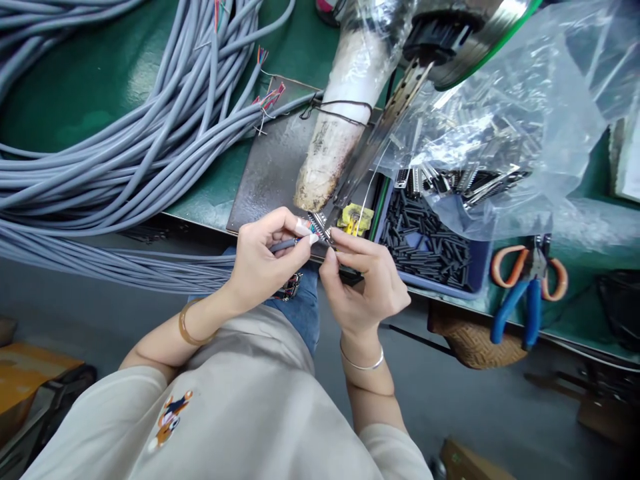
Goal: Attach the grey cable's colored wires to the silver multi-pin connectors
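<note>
My left hand [263, 257] is closed in a pinch around the end of a grey cable [284, 245], whose thin coloured wires fan out at the fingertips. Those wires meet a small multi-pin metal connector [320, 225] at the front edge of the dark metal plate [265, 170]. My right hand [367, 277] is closed too, its thumb and index finger at the connector's right end; what exactly sits between them is too small to tell. Just above the connector is the tip of a white wrapped tube [320, 177]. A soldering wire strand [370, 190] hangs over a yellow sponge [356, 219].
Grey cables [150, 153] are heaped at the left. A blue tray [430, 283] of short black tubes stands at right, under a clear bag [500, 133] of metal connectors. Cutters with orange handles [513, 267] and blue-handled pliers [523, 310] lie by the green table's edge.
</note>
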Motion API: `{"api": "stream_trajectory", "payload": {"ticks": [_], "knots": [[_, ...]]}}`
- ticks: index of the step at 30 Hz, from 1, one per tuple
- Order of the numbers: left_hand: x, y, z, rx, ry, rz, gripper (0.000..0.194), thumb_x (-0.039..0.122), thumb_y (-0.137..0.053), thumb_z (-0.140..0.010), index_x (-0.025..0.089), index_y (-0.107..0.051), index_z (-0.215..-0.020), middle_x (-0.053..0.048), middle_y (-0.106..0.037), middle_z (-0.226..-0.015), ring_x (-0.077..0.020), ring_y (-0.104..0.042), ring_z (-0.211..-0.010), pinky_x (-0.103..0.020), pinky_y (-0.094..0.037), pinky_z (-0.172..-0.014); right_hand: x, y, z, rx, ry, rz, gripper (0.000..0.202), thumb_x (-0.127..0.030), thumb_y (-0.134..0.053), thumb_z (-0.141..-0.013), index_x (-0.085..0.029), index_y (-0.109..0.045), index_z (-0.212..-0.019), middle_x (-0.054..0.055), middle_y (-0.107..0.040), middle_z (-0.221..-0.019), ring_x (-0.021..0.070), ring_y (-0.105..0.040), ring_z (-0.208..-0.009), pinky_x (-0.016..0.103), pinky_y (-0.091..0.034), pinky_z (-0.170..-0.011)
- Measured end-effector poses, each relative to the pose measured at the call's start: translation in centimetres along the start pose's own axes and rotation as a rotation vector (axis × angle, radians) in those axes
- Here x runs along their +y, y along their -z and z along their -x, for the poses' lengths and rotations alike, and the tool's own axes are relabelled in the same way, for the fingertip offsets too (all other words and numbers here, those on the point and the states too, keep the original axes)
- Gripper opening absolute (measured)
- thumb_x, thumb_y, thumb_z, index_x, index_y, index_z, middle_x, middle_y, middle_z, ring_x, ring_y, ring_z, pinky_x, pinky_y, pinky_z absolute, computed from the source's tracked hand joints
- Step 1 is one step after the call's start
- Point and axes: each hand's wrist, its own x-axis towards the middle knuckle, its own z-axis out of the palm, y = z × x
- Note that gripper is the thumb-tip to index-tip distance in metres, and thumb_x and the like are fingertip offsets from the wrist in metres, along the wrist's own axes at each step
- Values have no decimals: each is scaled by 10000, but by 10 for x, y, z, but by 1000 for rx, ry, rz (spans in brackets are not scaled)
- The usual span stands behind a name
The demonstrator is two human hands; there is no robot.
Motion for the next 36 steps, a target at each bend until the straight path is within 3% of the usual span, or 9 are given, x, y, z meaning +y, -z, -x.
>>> {"api": "stream_trajectory", "payload": {"ticks": [11, 19, 27, 32, 34, 36], "knots": [[-3, -2, 0, -20, -77, -73, 116, 149, -680, -832, 165, -588, -763, 24, -633, -702, -35, -502, -523, -137, -363, -453, -2, 0, -7, 7, -45, 13, 192, -85, -758, -855, -240, -660, -913, 17, -809, -985, 158, -774, -872, 295, -634, -784], [0, 0, 0, -3, -165, -123, 92, 156, -695, -844, 171, -622, -789, 15, -640, -701, -47, -509, -532, -156, -386, -465, -7, 3, -11, -4, -45, 52, 213, -95, -788, -841, -249, -707, -963, 12, -806, -1021, 159, -780, -884, 290, -653, -800], [5, 1, -3, -71, 80, -8, 123, 159, -704, -800, 162, -594, -744, -7, -702, -755, -56, -579, -580, -149, -454, -519, -6, 5, -4, -63, 19, 80, 188, -103, -758, -864, -238, -630, -886, 41, -814, -1025, 155, -789, -863, 260, -648, -758], [5, 4, -1, -118, 187, 66, 121, 178, -736, -774, 150, -623, -744, -23, -714, -762, -79, -627, -638, -163, -502, -582, -2, 8, 0, -58, -56, -1, 185, -93, -721, -890, -241, -646, -972, 24, -813, -1012, 154, -789, -881, 263, -633, -741], [5, 8, 0, -182, 228, 113, 115, 167, -756, -766, 136, -648, -738, -26, -710, -749, -78, -630, -640, -165, -509, -600, -2, 16, 4, -2, -138, -109, 122, -133, -655, -944, -243, -654, -996, 12, -802, -933, 146, -776, -781, 255, -597, -620], [5, 12, 1, -236, 261, 171, 106, 177, -752, -789, 123, -677, -737, -27, -701, -752, -59, -594, -587, -160, -483, -559, -4, 28, 7, 0, -188, -169, 133, -236, -533, -1026, -252, -640, -948, -25, -716, -719, 117, -673, -557, 253, -501, -497]]}}
